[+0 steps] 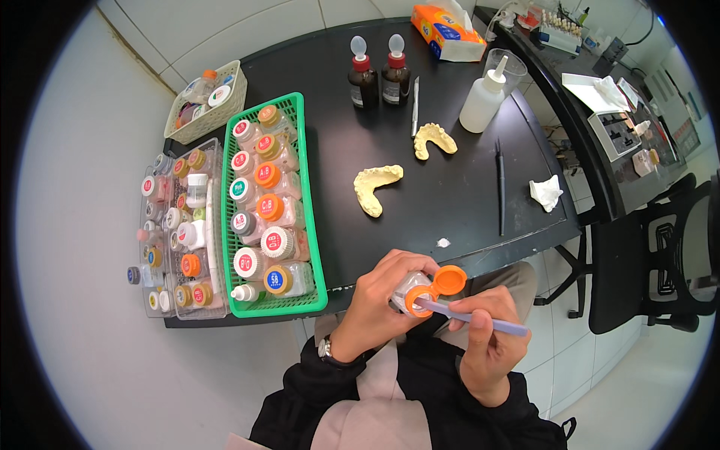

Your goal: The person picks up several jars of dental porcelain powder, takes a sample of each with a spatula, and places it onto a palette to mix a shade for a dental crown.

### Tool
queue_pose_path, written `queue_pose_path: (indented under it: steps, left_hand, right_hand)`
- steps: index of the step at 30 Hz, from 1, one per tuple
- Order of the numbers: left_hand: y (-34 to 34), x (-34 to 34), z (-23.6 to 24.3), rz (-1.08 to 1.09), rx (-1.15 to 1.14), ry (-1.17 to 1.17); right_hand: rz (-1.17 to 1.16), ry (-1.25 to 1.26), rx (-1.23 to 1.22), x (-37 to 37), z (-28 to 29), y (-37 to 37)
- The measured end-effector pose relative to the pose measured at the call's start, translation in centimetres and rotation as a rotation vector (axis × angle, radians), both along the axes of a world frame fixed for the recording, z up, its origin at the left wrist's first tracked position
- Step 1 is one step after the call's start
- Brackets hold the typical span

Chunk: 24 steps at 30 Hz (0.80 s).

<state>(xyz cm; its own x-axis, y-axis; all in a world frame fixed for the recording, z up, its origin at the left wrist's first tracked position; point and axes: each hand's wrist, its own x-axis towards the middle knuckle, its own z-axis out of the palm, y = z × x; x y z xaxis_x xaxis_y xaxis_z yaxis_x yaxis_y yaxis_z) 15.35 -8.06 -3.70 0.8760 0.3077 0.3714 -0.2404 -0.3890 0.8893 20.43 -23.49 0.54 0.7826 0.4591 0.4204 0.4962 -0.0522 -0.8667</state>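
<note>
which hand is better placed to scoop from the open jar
Likely the right hand: it holds the lilac tool, tip at the mouth of the open jar. The left hand is busy holding that jar.

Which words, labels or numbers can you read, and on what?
Lettering located, not copied:
Jar caps in the green basket: large, legible marks.
Caps in clear tray: smaller marks, partly blurred.
Orange tissue box: printing.
Brown bottles: labels too small to read.
Jar in left hand: none seen.

Lilac tool [510, 327] seemingly inside open jar [409, 287].
</note>
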Motion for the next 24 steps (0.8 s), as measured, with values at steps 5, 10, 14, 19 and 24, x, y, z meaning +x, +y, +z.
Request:
queue_pose_path:
  steps: [5, 10, 14, 19, 24]
  left_hand:
    - [0.1, 0.0, 0.1, 0.002, 0.006, 0.004]
    - [0.1, 0.0, 0.2, -0.013, -0.015, 0.013]
    - [0.1, 0.0, 0.1, -0.003, -0.016, 0.021]
    - [0.1, 0.1, 0.1, 0.017, 0.006, 0.008]
    - [0.1, 0.1, 0.2, 0.036, -0.008, 0.030]
  right_hand:
    - [0.038, -0.051, -0.020, 0.3, 0.3, 0.0]
    - [0.013, -0.091, 0.017, 0.6, 0.1, -0.3]
    - [-0.077, -0.103, 0.058, 0.5, -0.1, -0.5]
    - [-0.225, -0.005, 0.114, 0.4, 0.3, -0.4]
    - [-0.168, -0.122, 0.122, 1.0, 0.3, -0.9]
